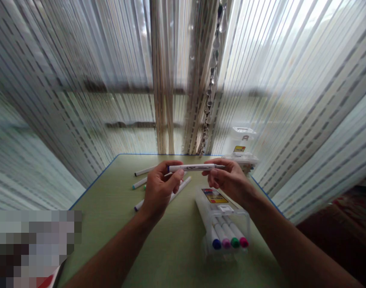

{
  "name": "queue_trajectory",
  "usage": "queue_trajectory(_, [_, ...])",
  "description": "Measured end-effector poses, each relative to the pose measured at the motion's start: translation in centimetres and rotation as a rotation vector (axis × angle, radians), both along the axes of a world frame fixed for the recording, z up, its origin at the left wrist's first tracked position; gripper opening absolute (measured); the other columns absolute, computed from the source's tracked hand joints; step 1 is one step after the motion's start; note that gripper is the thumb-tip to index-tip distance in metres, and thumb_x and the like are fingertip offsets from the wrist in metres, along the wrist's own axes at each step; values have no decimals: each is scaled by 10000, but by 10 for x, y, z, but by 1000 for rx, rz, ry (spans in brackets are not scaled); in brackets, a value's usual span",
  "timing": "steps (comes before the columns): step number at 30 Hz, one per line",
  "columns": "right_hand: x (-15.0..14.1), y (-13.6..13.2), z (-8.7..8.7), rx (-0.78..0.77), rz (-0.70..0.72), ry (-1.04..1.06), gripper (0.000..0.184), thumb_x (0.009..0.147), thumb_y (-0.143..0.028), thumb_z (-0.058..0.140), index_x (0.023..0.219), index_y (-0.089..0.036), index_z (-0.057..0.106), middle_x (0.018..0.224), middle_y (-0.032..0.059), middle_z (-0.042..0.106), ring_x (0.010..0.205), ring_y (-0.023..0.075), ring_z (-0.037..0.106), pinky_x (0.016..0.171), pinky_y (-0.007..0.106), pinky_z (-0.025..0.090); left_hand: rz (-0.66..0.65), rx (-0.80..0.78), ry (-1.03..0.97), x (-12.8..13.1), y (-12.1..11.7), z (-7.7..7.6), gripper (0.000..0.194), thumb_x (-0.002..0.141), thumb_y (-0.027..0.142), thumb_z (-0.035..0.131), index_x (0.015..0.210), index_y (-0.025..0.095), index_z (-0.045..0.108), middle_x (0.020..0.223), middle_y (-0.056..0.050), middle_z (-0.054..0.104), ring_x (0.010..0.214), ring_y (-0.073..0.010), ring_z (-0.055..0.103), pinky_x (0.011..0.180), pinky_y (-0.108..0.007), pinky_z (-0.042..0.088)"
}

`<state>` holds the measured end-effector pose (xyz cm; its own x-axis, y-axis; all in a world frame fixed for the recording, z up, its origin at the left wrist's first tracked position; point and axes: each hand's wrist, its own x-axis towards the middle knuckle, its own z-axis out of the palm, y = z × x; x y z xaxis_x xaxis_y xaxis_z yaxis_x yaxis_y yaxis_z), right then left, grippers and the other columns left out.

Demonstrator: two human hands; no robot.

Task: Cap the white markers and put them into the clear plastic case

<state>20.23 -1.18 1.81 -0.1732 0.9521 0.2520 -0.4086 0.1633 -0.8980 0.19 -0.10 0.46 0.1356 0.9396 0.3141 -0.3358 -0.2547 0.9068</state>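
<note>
A white marker (193, 167) with a dark blue end is held level above the table, its printed side facing me. My left hand (161, 186) pinches its blue end between thumb and fingers. At the other end, the fingers of my right hand (227, 178) close around the tip. Several white markers lie on the table behind and below my left hand, among them one with a black end (143, 171) and one with a teal end (140, 184). Below my right hand lies a clear plastic case (202, 216) holding markers with blue, pink, green and magenta ends.
The green table (171, 256) has a blue edge. At its far right corner stands another clear case (243, 158) with its lid up. Striped sheer curtains (125, 100) hang behind the table. A pixelated patch covers the lower left corner.
</note>
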Motion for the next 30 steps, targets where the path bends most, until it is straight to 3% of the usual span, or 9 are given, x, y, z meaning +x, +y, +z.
queue_trajectory(13, [0, 0, -1, -18, -15, -31, 265, 626, -226, 896, 838, -166, 747, 657, 22, 720, 474, 88, 591, 421, 185, 443, 21, -30, 51, 3, -2, 4, 270, 728, 327, 812, 857, 151, 653, 553, 62, 535, 413, -44, 419, 390, -166, 326])
queue_trajectory(24, [2, 4, -4, 23, -22, 2, 233, 662, -226, 865, 852, -166, 744, 621, 0, 679, 459, 78, 560, 418, 184, 405, -20, -49, 31, 4, -2, 6, 239, 760, 359, 765, 797, 144, 667, 577, 1, 637, 419, -72, 484, 387, -182, 386])
queue_trajectory(30, [4, 5, -3, -10, -57, 31, 210, 653, -212, 842, 838, -170, 751, 619, -2, 667, 460, 85, 544, 394, 194, 373, -64, -30, 76, 3, -5, 7, 222, 785, 307, 754, 896, 118, 719, 653, -37, 698, 405, -63, 494, 392, -187, 380])
